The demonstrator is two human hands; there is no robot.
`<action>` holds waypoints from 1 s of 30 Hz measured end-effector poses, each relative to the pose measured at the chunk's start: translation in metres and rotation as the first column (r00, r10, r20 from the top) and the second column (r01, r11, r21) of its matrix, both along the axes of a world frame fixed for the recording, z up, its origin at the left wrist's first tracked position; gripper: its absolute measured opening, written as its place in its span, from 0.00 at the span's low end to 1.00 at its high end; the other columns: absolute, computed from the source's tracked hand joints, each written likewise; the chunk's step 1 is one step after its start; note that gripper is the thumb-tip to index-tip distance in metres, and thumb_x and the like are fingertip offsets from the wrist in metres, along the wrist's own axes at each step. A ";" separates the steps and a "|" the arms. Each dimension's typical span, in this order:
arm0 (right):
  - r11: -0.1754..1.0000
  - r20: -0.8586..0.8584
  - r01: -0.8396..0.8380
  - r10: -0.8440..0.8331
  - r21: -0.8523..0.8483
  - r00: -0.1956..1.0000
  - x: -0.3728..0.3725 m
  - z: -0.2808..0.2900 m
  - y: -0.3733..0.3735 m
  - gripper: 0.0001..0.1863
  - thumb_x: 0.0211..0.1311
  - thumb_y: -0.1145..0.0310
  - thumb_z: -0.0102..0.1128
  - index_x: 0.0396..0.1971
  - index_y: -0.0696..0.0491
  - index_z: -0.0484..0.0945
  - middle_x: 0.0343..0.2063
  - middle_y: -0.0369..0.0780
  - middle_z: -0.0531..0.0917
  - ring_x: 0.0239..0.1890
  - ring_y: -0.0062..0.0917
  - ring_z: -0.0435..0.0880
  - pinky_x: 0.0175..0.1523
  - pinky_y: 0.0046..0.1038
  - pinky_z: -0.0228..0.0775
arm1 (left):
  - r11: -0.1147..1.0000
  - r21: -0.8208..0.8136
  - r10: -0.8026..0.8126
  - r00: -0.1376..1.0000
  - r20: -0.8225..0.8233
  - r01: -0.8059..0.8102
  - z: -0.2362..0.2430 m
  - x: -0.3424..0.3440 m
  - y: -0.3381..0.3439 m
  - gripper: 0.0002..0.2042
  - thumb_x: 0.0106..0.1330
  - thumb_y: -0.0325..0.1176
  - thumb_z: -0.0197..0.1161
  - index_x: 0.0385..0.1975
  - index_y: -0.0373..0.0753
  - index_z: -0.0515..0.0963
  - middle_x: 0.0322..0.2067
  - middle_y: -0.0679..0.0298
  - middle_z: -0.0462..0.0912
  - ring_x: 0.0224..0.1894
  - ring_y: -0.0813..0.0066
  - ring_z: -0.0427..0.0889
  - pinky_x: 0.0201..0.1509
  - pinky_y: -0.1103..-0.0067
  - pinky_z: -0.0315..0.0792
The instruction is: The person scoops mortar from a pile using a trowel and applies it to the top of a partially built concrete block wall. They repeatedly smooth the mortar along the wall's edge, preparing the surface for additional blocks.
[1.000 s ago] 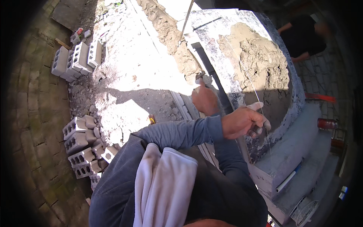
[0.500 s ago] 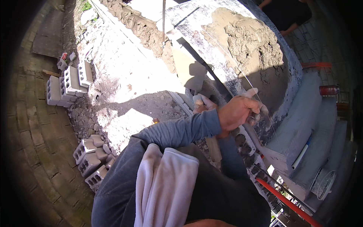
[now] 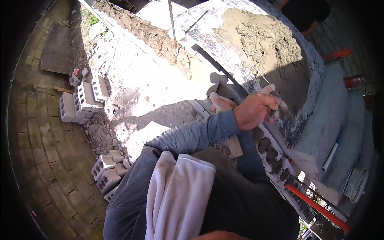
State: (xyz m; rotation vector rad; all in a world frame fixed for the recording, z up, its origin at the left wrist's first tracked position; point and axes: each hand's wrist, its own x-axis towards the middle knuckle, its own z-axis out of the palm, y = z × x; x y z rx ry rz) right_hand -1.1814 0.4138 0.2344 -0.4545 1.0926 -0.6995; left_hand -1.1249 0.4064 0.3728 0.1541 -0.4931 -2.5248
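My left hand [image 3: 256, 110], at the end of a grey sleeve that crosses my body, pinches a thin taut string [image 3: 262, 78] beside a grey mortar board [image 3: 224, 60] heaped with wet mortar [image 3: 264, 38]. My right hand [image 3: 219, 105] sits just behind the left wrist, largely hidden, closed on a wooden handle [image 3: 234, 146] that pokes out below the forearm. A row of hollow concrete blocks [image 3: 272, 150] runs right under both hands. A white towel [image 3: 176, 200] hangs over my shoulder.
Loose grey blocks lie in piles at the left [image 3: 84, 98] and lower left [image 3: 107, 174] on rubble and brick paving. A steel bar [image 3: 172, 24] stands upright at the top. A red pole [image 3: 316, 208], a white pipe [image 3: 332, 152] and another person [image 3: 308, 16] are on the right.
My right hand has slipped from open view to behind my left wrist. My left hand stays on the string and sits a little higher. The view has swung toward the blocks.
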 end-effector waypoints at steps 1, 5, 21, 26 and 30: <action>1.000 -0.006 -0.002 0.002 -0.029 1.000 -0.001 0.003 0.003 0.23 0.71 0.61 0.57 0.62 0.52 0.69 0.34 0.37 0.79 0.25 0.19 0.76 0.29 0.22 0.71 | 1.000 -0.009 -0.001 1.000 0.003 0.001 0.000 0.000 -0.002 0.45 0.63 0.24 0.52 0.75 0.38 0.30 0.45 0.55 0.80 0.36 0.72 0.78 0.38 0.76 0.73; 0.991 -0.009 -0.069 0.068 -0.113 0.998 0.020 0.021 0.012 0.22 0.72 0.62 0.57 0.61 0.53 0.70 0.35 0.38 0.79 0.26 0.18 0.77 0.30 0.22 0.72 | 1.000 0.000 0.012 1.000 -0.013 -0.012 -0.003 0.001 0.000 0.44 0.63 0.23 0.52 0.75 0.38 0.30 0.45 0.55 0.80 0.37 0.73 0.78 0.38 0.75 0.73; 0.924 -0.178 0.340 -0.370 -0.178 0.912 -0.091 0.126 0.140 0.20 0.73 0.61 0.50 0.60 0.51 0.65 0.28 0.35 0.73 0.21 0.19 0.74 0.26 0.23 0.68 | 0.992 0.042 -0.112 0.990 -0.089 0.116 0.010 -0.009 -0.024 0.42 0.61 0.24 0.50 0.77 0.44 0.41 0.46 0.58 0.78 0.37 0.72 0.77 0.39 0.77 0.72; 0.881 -0.166 0.472 -0.465 0.006 0.870 -0.127 0.120 0.147 0.18 0.74 0.59 0.48 0.57 0.50 0.66 0.26 0.34 0.72 0.19 0.17 0.71 0.22 0.22 0.64 | 0.995 -0.006 -0.104 0.993 -0.052 0.104 -0.001 -0.008 -0.028 0.40 0.58 0.24 0.51 0.75 0.43 0.50 0.46 0.54 0.78 0.34 0.71 0.78 0.37 0.77 0.73; 0.895 -0.078 0.420 -0.435 -0.152 0.897 -0.124 0.092 0.061 0.17 0.73 0.57 0.49 0.53 0.52 0.70 0.28 0.33 0.73 0.19 0.17 0.71 0.24 0.22 0.65 | 0.998 -0.018 -0.053 0.998 0.030 0.054 0.010 -0.011 -0.028 0.44 0.53 0.30 0.55 0.75 0.39 0.49 0.43 0.48 0.78 0.30 0.69 0.80 0.35 0.79 0.77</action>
